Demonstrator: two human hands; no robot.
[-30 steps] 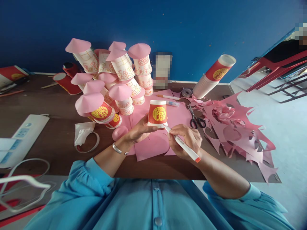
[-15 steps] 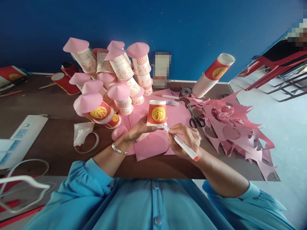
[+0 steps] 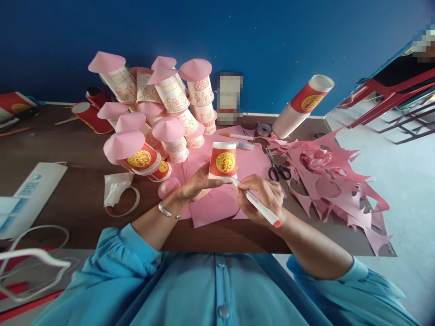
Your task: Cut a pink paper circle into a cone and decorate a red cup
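Note:
My left hand (image 3: 199,184) grips an upside-down paper cup (image 3: 222,160), red with a gold emblem and a white band along its lower rim. The thumb lies along that rim; the other fingers are mostly behind the cup. In my right hand (image 3: 263,197) is a white marker pen (image 3: 261,208) with an orange end, held as for writing. Its tip meets or nearly meets the cup's lower rim at the right. Pink paper sheets (image 3: 217,208) lie on the table beneath both hands.
Several decorated cup towers with pink cone tops (image 3: 168,130) crowd the left middle. Black scissors (image 3: 278,170), a tape roll (image 3: 263,130), a leaning cup stack (image 3: 302,106) and pink paper scraps (image 3: 335,181) lie right. A white power strip (image 3: 37,194) sits at far left.
The cup has turned or tilted very slightly in my left hand, its emblem shifting a little right. The marker stays at the lower rim with almost no movement.

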